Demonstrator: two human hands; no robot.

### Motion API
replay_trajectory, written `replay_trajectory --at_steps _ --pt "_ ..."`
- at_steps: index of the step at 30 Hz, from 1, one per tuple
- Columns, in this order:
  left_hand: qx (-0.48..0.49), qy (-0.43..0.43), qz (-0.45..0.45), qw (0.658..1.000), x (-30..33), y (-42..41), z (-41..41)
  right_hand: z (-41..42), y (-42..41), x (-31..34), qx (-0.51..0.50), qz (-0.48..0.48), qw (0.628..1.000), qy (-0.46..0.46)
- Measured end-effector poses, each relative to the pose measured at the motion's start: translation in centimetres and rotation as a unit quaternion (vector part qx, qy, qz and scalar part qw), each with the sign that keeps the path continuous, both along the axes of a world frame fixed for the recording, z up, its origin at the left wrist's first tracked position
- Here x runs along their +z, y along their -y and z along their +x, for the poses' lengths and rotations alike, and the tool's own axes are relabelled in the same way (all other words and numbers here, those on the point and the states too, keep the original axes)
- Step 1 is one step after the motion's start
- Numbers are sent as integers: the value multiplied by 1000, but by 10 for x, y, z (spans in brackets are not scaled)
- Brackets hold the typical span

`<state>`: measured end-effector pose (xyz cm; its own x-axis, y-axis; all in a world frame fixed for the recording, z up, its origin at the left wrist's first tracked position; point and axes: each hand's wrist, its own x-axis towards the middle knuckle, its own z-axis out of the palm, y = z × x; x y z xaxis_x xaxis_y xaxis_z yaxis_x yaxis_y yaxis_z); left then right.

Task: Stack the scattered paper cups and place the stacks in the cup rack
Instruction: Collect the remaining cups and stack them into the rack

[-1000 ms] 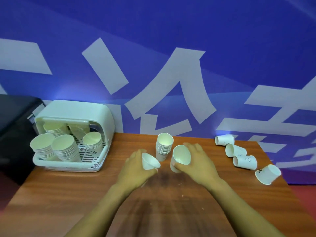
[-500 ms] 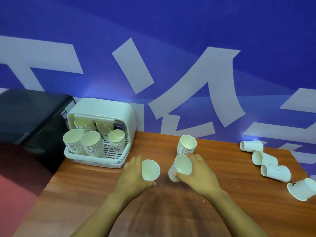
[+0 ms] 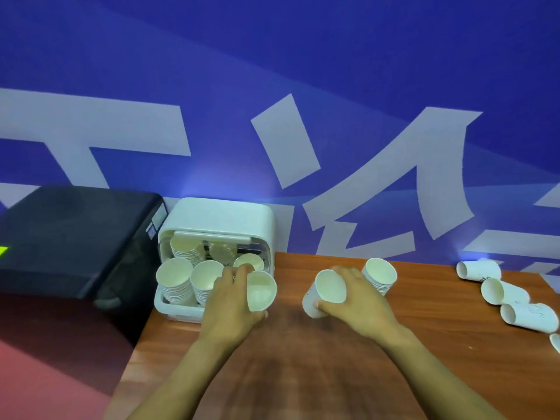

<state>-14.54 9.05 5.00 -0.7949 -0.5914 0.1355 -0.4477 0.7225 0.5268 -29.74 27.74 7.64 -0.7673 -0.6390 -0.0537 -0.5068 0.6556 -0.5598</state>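
My left hand (image 3: 231,301) grips a white paper cup (image 3: 261,291), its mouth turned toward me, just in front of the white cup rack (image 3: 218,216). The rack holds several stacks of cups (image 3: 175,278). My right hand (image 3: 356,298) holds a second cup (image 3: 325,292) tilted over the wooden table (image 3: 303,374). Behind that hand a short stack of cups (image 3: 380,274) stands upright on the table. Loose cups (image 3: 478,269) lie on their sides at the far right.
A black box-like device (image 3: 69,237) sits left of the rack, off the table. The blue wall with white lettering rises right behind the table. More toppled cups (image 3: 528,316) reach the right edge of view.
My left hand has carried its cup leftward, up to the front of the rack. My view has swung left. The right hand keeps its cup beside the standing stack.
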Motion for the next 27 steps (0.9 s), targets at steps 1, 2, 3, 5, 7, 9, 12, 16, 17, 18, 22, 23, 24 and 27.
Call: replay_trajectory --at_steps 1,2,3,5,7,9,12,16,17,18,22,23,24,27 --pt "11 -5 -16 1000 0 10 3 4 9 -3 2 3 1000 3" --pt "18 -14 -26 999 -1 20 4 7 16 -7 1 9 1000 6" --pt "20 -26 -35 999 -3 28 4 10 21 -10 -4 16 1000 8" --pt "16 -54 -48 997 -9 41 3 14 30 -16 -26 24 999 5" --pt "6 -76 -61 995 -16 51 0 16 36 -19 -41 29 999 -1" --pt "-7 -79 -74 994 -24 60 -5 18 41 -23 -46 36 998 2" --pt "-32 -49 -102 993 -34 70 -13 21 46 -28 -50 41 998 9" --pt "-49 -10 -113 992 -44 76 -21 15 46 -29 -47 50 998 6" --pt "-51 -4 -118 992 -45 77 -23 12 45 -29 -49 51 997 2" --pt "-54 5 -124 991 -47 78 -24 11 45 -29 -51 52 997 -2" --pt "-77 69 -141 985 -54 78 -33 3 46 -30 -51 50 997 2" --pt "-87 92 -139 982 -54 79 -35 1 46 -30 -51 49 997 4" --pt "-97 116 -137 979 -54 79 -37 -1 46 -30 -51 47 998 6" --pt "-104 163 -129 973 -55 80 -45 -4 45 -32 -48 46 998 9"
